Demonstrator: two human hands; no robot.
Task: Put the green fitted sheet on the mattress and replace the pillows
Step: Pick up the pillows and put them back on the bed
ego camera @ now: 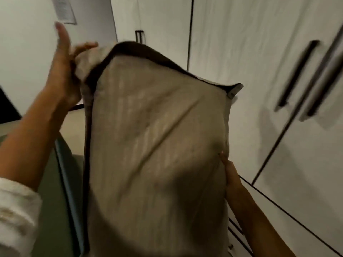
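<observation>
Holding a big tan pillow (pixel 157 145) up high, the left hand (pixel 65 71) pinches its top corner. The right hand (pixel 231 175) grips its side edge, beside the white closet doors (pixel 259 52). Green sheet (pixel 50 201) shows low on the left.

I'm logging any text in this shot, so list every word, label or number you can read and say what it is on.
No text here can be read.
Paper notice on the wall, upper left: it carries printed lines, all too blurred and small to make out.
Grey tab at the pillow's upper right corner: no legible lettering.
Cupboard doors and the green sheet: no writing visible.
</observation>
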